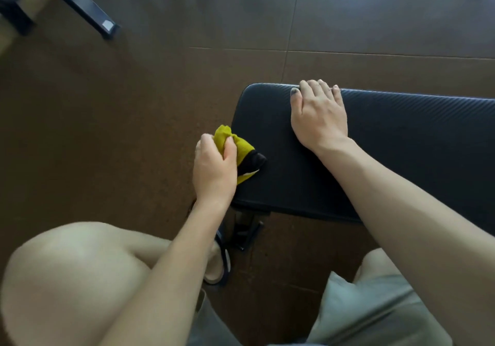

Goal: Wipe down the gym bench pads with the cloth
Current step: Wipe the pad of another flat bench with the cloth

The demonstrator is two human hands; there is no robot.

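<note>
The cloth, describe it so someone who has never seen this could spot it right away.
Start at the black bench pad on the right. At its left end, the left hand grips a bunched cloth against the pad's edge, while the right hand lies flat farther along. The cloth is the only bright thing here: yellow with a black patch, against the dark pad and brown floor.

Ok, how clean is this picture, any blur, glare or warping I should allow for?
Head view: wide-angle warp bends the floor seams; the cloth in the left hand and the bench pad look fairly sharp; soft window glare washes the floor at top; the top-left corner is smeared.
</note>
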